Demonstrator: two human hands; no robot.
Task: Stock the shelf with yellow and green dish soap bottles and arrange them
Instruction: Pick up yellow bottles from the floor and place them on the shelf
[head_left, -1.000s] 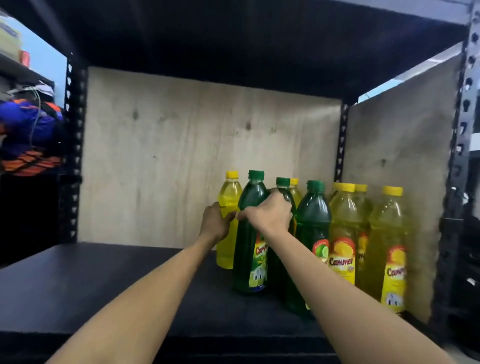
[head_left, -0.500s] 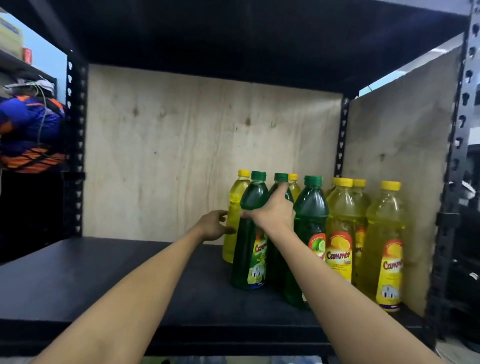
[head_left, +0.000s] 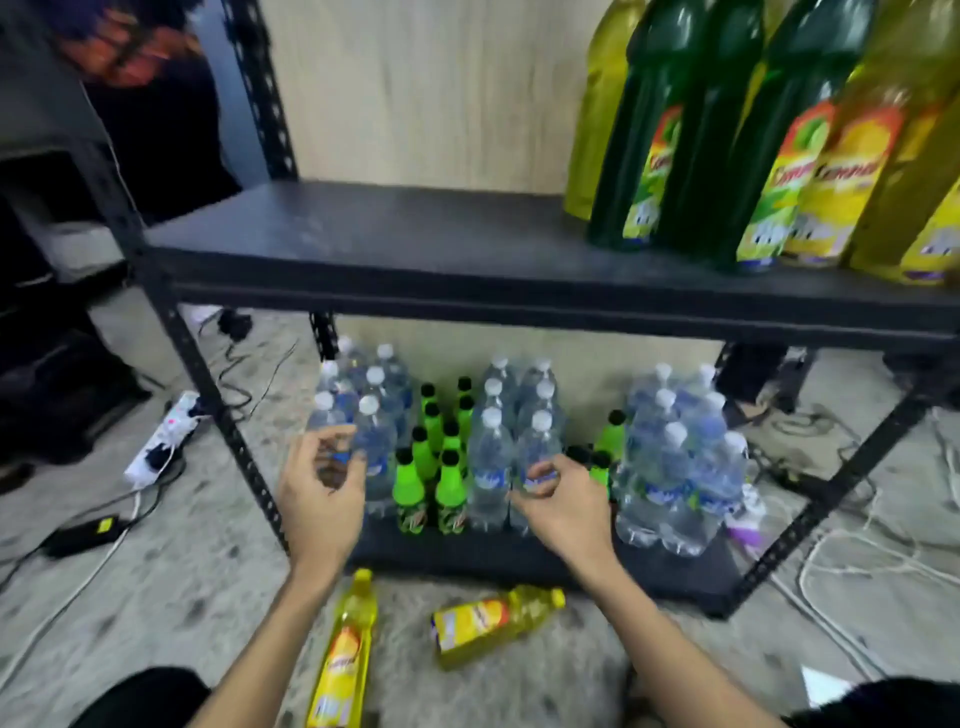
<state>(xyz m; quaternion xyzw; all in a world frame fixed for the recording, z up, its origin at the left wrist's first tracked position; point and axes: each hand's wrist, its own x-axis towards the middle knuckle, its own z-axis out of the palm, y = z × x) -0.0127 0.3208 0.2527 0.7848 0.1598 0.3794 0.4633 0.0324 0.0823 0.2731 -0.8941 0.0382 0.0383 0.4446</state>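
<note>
My left hand (head_left: 322, 499) and right hand (head_left: 563, 512) hang empty, fingers loosely curled and apart, in front of the black metal shelf board (head_left: 395, 249), because I am reaching down for more stock. Two yellow plastic dish soap bottles lie on their sides on the speckled floor below that board: one yellow bottle (head_left: 343, 660) under my left wrist, the other yellow bottle (head_left: 491, 623) between my forearms, cap toward the rack. At the right end of the board stands the row already stocked, dark green dish soap bottles (head_left: 639, 156) among yellow ones, labels facing out. Beneath the board sit clear water bottles (head_left: 491, 457) and small bright green soda bottles (head_left: 408, 483), not mine to move. Half a second ago my hands were up on the green bottles, straightening them; now they have let go and dropped low, and my view has tipped down to the floor.
</note>
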